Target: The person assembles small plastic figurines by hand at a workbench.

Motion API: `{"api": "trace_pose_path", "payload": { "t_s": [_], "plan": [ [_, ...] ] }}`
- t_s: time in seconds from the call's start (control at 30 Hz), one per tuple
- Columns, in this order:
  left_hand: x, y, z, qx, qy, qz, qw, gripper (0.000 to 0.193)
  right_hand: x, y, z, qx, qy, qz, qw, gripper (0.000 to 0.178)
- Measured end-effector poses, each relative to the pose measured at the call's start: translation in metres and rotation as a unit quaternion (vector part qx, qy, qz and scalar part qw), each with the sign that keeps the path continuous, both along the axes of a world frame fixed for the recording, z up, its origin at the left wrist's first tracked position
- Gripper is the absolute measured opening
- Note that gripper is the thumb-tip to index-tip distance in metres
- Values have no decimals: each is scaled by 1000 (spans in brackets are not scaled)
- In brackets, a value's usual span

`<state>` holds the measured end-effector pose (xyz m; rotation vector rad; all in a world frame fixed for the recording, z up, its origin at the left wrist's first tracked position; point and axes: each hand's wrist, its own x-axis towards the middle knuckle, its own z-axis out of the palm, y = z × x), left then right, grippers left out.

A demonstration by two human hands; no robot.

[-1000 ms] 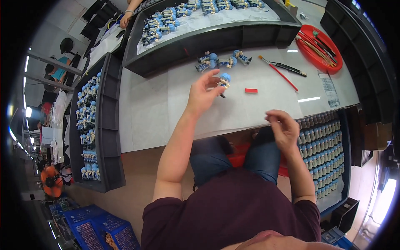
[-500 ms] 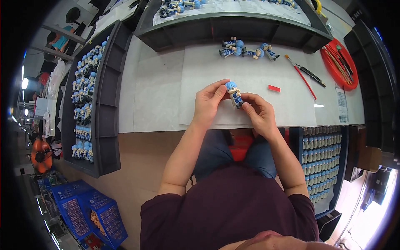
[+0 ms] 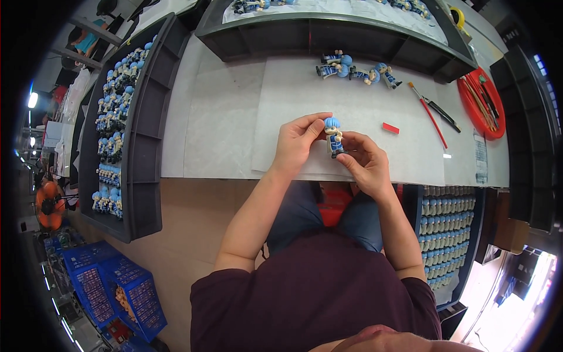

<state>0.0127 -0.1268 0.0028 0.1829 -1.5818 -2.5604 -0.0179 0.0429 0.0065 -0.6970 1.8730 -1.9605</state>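
Note:
Between both hands, above the white sheet point(image 3: 281, 146), a small blue-haired figurine point(image 3: 333, 138) in a blue outfit stands roughly upright. My left hand point(image 3: 297, 141) pinches it by the head from the left. With thumb and fingers, my right hand point(image 3: 366, 161) grips it low down near the feet from the right. Beyond my hands, several similar figurines point(image 3: 337, 70) lie on the sheet. A small red block point(image 3: 390, 128) rests to the right, and farther right lie a red-handled brush point(image 3: 433, 120) and a black pen-like tool point(image 3: 444, 114).
A black tray point(image 3: 346, 44) with more figurines borders the far side. At the left stands another black crate point(image 3: 146, 135) full of figurines. A red dish point(image 3: 498, 130) of tools is at the right. Below the table's right edge sits a crate of figurines in rows point(image 3: 448, 223).
The figurine has turned from tilted to nearly upright, its front now facing more toward me. Both hands still hold it. The whole view has shifted slightly.

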Motion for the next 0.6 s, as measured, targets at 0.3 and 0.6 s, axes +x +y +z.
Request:
{"api": "trace_pose_path", "payload": {
  "t_s": [0.3,0.6],
  "plan": [
    [-1,0,1,-1,-28,-1,1000,26,1,1,0,-19,-12,-5,1000,38],
    [-1,2,3,-13,-24,-5,1000,26,0,2,-1,-14,-14,-6,1000,40]
  ]
}}
